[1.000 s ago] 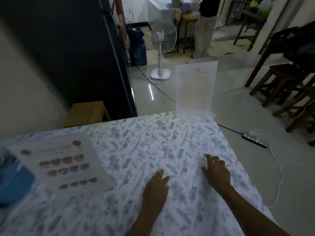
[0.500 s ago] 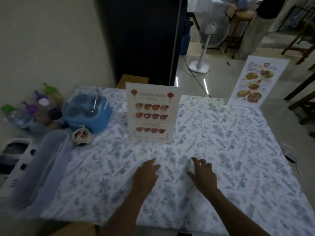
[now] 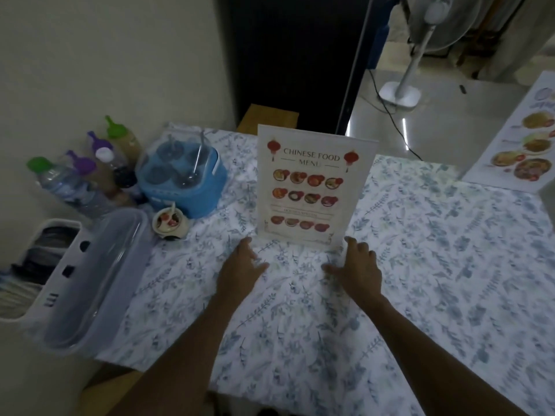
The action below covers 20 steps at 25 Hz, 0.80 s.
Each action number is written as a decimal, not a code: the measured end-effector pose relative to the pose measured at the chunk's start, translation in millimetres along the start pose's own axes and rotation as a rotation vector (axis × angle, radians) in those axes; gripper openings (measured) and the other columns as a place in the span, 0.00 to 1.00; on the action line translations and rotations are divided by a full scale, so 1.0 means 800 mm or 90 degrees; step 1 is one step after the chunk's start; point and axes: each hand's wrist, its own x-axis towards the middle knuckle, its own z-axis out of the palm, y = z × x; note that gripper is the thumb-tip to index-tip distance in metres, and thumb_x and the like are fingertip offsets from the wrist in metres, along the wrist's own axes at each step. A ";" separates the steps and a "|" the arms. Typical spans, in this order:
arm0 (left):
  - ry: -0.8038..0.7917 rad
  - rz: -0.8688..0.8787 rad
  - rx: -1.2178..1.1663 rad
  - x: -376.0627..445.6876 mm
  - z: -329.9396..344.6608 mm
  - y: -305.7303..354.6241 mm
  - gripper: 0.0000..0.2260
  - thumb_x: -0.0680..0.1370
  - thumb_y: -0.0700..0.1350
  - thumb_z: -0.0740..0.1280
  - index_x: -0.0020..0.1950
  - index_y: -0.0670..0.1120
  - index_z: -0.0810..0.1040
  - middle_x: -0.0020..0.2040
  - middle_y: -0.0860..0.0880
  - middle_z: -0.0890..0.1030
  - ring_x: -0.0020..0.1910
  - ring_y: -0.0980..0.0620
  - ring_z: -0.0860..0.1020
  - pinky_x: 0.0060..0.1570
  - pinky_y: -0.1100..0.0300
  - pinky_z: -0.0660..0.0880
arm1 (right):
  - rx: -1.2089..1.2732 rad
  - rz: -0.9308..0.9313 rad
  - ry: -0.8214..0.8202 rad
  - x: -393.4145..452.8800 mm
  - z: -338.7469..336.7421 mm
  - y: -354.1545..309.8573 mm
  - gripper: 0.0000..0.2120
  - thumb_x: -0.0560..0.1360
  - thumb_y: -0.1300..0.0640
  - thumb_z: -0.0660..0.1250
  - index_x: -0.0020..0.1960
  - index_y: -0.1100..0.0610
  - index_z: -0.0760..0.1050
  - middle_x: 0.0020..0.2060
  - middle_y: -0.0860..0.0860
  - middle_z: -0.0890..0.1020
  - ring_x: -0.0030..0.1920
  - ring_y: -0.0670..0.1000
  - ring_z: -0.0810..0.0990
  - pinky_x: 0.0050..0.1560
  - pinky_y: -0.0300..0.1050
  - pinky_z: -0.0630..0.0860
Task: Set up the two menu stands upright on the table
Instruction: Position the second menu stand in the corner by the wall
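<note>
A clear stand with a "Chinese Food Menu" sheet (image 3: 312, 187) stands upright in the middle of the table with the floral cloth (image 3: 420, 265). My left hand (image 3: 240, 271) lies flat on the cloth just below the stand's left bottom corner, fingertips near its base. By the right bottom corner rests my right hand (image 3: 357, 271), fingers spread, holding nothing. A second menu stand (image 3: 522, 139) with food pictures stands upright at the table's far right corner, cut by the frame edge.
At the left are several sauce bottles (image 3: 99, 163), a blue condiment caddy (image 3: 183, 178), a small cup (image 3: 169, 223) and a long clear-lidded white box (image 3: 90, 280). A standing fan (image 3: 420, 49) and cable are on the floor beyond the table. A wooden stool (image 3: 267, 118) sits behind.
The view swung left and moved closer. The Chinese menu, flat a second ago, now stands upright. Both hands slid forward to the stand's base.
</note>
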 end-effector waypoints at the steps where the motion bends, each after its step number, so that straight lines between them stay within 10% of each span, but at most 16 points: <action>1: 0.007 -0.040 -0.042 0.018 -0.004 0.010 0.30 0.72 0.49 0.77 0.70 0.48 0.69 0.51 0.49 0.80 0.47 0.51 0.80 0.44 0.58 0.77 | 0.017 0.001 -0.002 0.014 -0.001 0.000 0.38 0.67 0.40 0.76 0.71 0.49 0.65 0.60 0.56 0.75 0.59 0.60 0.75 0.49 0.59 0.81; 8: 0.037 0.023 -0.052 0.104 -0.024 0.055 0.18 0.70 0.67 0.72 0.45 0.54 0.79 0.42 0.55 0.78 0.37 0.59 0.81 0.36 0.62 0.79 | 0.150 -0.029 -0.044 0.074 -0.033 0.005 0.11 0.74 0.49 0.72 0.40 0.48 0.70 0.47 0.52 0.80 0.40 0.48 0.78 0.40 0.45 0.78; 15: 0.004 0.060 -0.032 0.223 -0.047 0.080 0.21 0.70 0.70 0.67 0.47 0.53 0.79 0.44 0.55 0.79 0.40 0.59 0.80 0.37 0.66 0.74 | 0.170 -0.055 -0.009 0.165 -0.027 -0.019 0.18 0.73 0.43 0.70 0.56 0.53 0.79 0.51 0.46 0.84 0.44 0.47 0.83 0.41 0.47 0.83; 20: 0.004 -0.015 -0.157 0.319 -0.046 0.042 0.16 0.74 0.61 0.70 0.52 0.50 0.79 0.47 0.50 0.81 0.45 0.51 0.82 0.38 0.65 0.75 | 0.116 -0.014 -0.010 0.242 -0.023 -0.088 0.13 0.72 0.43 0.72 0.47 0.52 0.79 0.42 0.49 0.84 0.38 0.47 0.80 0.37 0.48 0.81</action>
